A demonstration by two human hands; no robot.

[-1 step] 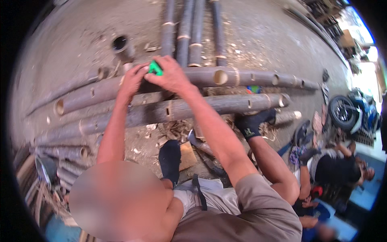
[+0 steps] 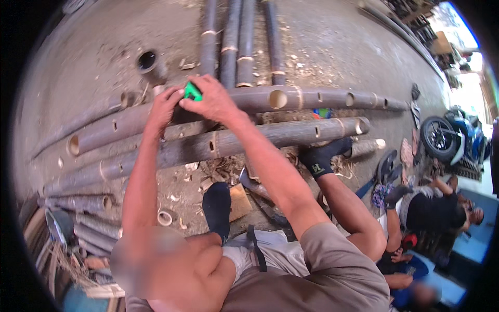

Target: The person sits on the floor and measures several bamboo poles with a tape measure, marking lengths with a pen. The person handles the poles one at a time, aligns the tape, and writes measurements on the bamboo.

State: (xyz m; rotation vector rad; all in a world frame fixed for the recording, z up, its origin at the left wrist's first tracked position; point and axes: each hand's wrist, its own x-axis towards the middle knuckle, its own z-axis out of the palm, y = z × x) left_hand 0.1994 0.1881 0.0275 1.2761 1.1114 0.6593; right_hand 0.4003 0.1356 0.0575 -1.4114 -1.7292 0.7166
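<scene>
A dusty grey-brown floor [image 2: 112,44] spreads across the upper frame; bright daylight [image 2: 460,23] glares at upper right, above a motorcycle [image 2: 441,138] at right.

1. head-worn, the wide fisheye view looks steeply down from above.
2. it faces the hollow poles [image 2: 291,133], close below, with the motorbike [image 2: 461,133] farther off toward its right rim.

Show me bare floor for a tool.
Best: floor left of the open tube, above the thin pole. Another, past scattered chips, lies right of the dark poles, above the upper holed pole. Crowded: around the socked feet, with shavings.
</scene>
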